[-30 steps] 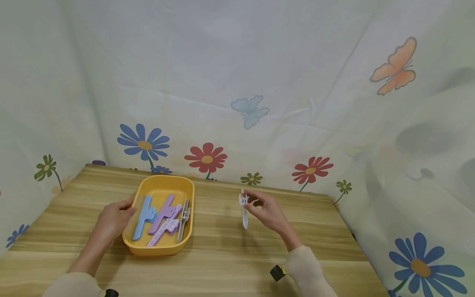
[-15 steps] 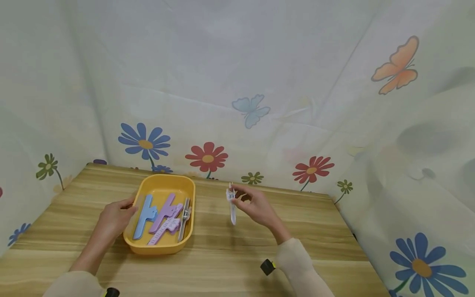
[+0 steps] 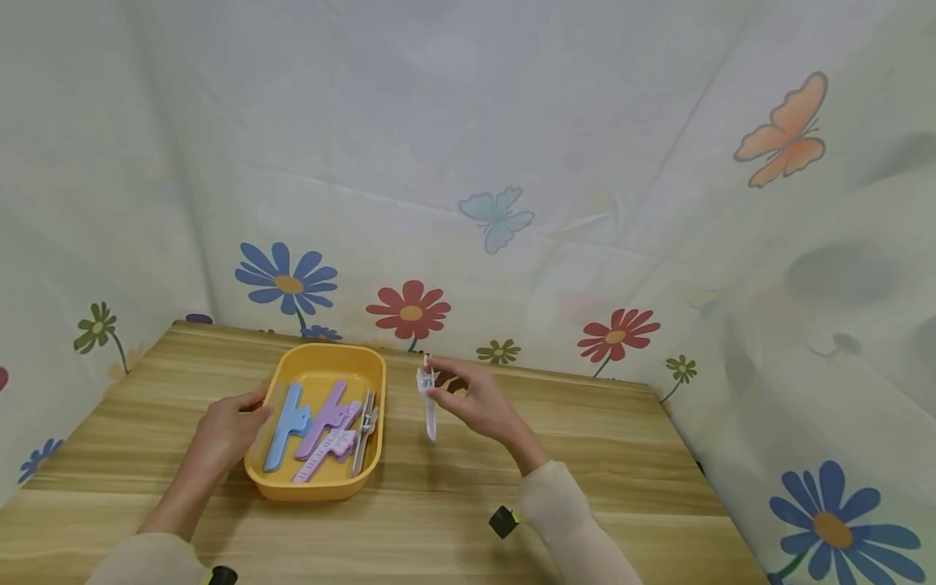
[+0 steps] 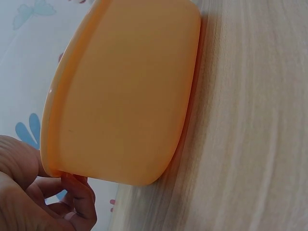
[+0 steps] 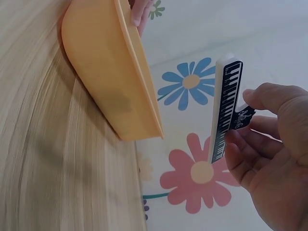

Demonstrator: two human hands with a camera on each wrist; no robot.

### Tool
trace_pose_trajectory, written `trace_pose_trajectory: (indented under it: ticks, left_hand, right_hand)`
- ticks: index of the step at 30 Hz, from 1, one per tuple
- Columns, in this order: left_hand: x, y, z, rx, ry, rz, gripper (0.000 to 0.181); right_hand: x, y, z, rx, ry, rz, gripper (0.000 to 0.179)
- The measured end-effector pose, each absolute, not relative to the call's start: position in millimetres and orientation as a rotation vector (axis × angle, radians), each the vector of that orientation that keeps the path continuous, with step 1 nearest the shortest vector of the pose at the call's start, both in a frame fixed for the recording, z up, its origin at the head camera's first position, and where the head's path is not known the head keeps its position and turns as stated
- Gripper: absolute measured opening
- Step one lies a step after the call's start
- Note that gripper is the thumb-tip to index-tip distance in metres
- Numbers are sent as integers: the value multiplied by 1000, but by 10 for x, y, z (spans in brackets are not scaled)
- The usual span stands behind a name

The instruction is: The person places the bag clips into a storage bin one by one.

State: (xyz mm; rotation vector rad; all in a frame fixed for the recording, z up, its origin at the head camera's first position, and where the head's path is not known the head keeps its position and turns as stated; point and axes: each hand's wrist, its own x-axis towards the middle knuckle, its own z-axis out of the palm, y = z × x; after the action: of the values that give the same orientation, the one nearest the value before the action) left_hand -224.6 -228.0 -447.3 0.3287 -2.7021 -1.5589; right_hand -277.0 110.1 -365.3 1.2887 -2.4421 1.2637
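Observation:
My left hand [image 3: 228, 431] grips the left rim of a yellow plastic tray [image 3: 322, 492], with the thumb over the edge and fingers beneath it in the left wrist view. Inside lie a blue clip [image 3: 288, 431], a purple clip [image 3: 322, 422], a lilac ruler-marked clip [image 3: 316, 463] and a clip seen edge-on [image 3: 363, 435]. To the right of the tray, my right hand [image 3: 478, 402] pinches a white clip [image 3: 430, 410] by its handle, above the table. The right wrist view shows black-and-white piano keys printed on this clip [image 5: 226, 106].
A wood-grain table [image 3: 585, 471] carries the tray. Behind it and along both sides hangs a pale cloth [image 3: 409, 162] printed with flowers and butterflies. A dark wrist-camera block [image 3: 503, 522] sticks out near my right sleeve.
My right hand has carried the white clip leftward, closer to the tray's right side. The left hand keeps its grip on the rim, and the tray stays in place.

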Motion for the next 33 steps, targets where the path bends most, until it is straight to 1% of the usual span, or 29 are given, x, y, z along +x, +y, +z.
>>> trace_pose_trajectory:
  ticks: [12, 20, 29, 33]
  left_hand:
    - [-2239, -2273, -4466, 317, -2680, -1550, 53]
    - [-2239, -2261, -4444, 342, -2685, -1531, 53]
    - [-2245, -2260, -4464, 328, -2685, -1519, 52]
    - [-2244, -2258, -4473, 331, -2685, -1521, 52]
  right_hand:
    - [-2738, 891, -3610, 1319, -2462, 1229, 41]
    - [-2974, 765, -3861, 1303, -2461, 1217, 41]
    - [-3011, 609, -3899, 1307, -2465, 1221, 43]
    - [-3008, 543, -3907, 1330, -2457, 1233, 41]
